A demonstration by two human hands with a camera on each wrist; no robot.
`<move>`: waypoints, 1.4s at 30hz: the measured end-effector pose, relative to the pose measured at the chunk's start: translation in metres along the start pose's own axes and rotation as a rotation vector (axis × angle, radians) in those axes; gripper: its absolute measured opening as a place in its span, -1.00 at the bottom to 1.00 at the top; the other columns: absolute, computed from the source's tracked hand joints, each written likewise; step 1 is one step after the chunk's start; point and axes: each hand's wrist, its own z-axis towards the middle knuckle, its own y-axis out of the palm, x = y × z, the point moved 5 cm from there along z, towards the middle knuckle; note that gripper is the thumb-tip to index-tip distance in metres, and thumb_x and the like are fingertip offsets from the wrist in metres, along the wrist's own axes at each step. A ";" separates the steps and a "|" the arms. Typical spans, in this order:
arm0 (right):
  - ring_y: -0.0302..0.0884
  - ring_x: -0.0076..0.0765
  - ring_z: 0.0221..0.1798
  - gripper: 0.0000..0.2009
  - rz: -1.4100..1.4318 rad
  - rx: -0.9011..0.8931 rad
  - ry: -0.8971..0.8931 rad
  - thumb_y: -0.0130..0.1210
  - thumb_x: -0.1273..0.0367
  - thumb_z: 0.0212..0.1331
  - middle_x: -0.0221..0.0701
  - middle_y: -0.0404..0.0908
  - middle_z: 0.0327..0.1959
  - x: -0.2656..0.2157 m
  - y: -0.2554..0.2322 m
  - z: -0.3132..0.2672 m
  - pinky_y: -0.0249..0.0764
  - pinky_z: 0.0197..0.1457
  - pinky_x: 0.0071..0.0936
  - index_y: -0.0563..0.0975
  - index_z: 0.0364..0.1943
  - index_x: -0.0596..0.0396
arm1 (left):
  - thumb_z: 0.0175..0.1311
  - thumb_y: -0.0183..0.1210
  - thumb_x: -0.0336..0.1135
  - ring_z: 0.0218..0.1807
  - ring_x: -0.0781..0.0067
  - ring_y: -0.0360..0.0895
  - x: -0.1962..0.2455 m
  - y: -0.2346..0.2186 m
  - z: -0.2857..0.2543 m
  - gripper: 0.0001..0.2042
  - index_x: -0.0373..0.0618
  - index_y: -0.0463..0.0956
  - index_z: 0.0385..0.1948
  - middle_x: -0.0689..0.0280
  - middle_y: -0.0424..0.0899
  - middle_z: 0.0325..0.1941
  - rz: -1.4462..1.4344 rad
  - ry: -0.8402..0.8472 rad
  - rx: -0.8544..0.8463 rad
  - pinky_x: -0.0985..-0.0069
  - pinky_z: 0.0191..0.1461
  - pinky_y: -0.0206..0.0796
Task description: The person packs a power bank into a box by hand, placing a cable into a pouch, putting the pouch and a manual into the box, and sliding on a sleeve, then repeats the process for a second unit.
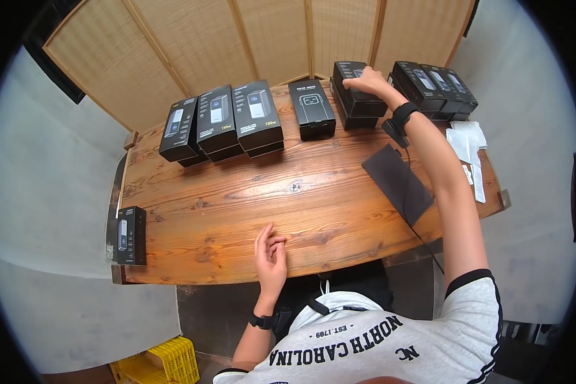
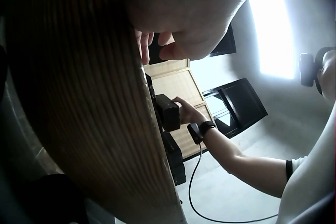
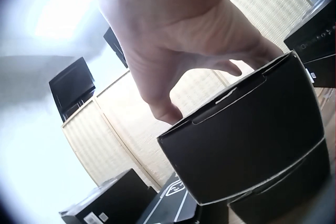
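My right hand point(image 1: 368, 83) reaches to the back of the table and spans the upper black box point(image 1: 358, 101) of a stack. In the right wrist view, the thumb is at one edge of this box point(image 3: 247, 134) and the fingers are at the opposite edge. Beneath it lies another black box point(image 1: 360, 121), mostly covered. My left hand point(image 1: 272, 256) holds nothing and hovers by the table's front edge, fingers loosely bent. Left of the stack is a black box with a line-drawn face point(image 1: 312, 109).
Stacked black boxes point(image 1: 257, 115) stand at back left, others point(image 1: 432, 86) at back right. A single box point(image 1: 131, 235) is at the left edge. A dark flat pad point(image 1: 398, 182) and white wrappers point(image 1: 468, 144) lie on the right. A cable point(image 1: 422, 242) trails from my right wrist.
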 end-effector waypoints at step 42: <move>0.43 0.41 0.22 -0.01 0.090 -0.102 -0.479 0.41 0.06 0.07 0.31 0.32 0.21 -0.031 0.079 -0.308 0.45 0.26 -0.03 0.12 0.44 0.40 | 0.38 0.13 -0.53 0.17 0.30 0.58 0.032 0.029 0.010 -0.68 -0.22 0.56 0.15 0.13 0.45 0.32 0.238 0.048 -0.229 0.43 0.22 0.42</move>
